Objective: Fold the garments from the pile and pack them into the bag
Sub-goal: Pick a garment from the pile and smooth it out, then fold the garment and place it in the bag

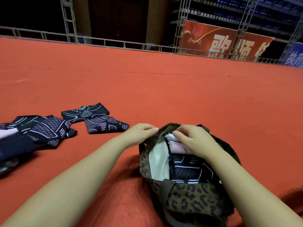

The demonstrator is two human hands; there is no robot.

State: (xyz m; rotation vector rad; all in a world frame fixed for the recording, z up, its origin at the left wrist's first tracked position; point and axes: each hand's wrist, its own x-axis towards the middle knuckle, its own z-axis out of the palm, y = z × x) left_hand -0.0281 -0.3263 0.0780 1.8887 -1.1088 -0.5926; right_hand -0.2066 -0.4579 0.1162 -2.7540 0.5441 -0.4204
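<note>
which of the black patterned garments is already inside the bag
The black patterned garment lying folded inside the leopard-print bag, below the right hand. The other two patterned pieces lie out on the red carpet to the left.

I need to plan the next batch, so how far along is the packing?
Done: a black patterned garment already lies inside the leopard-print bag. In hand: the left hand holds the bag's rim open while the right hand pushes in a pink-and-white garment. Left: a folded patterned piece and the pile on the red carpet.

The pile runs off the left edge (its pink piece mostly buried); banner lettering cut short.
</note>
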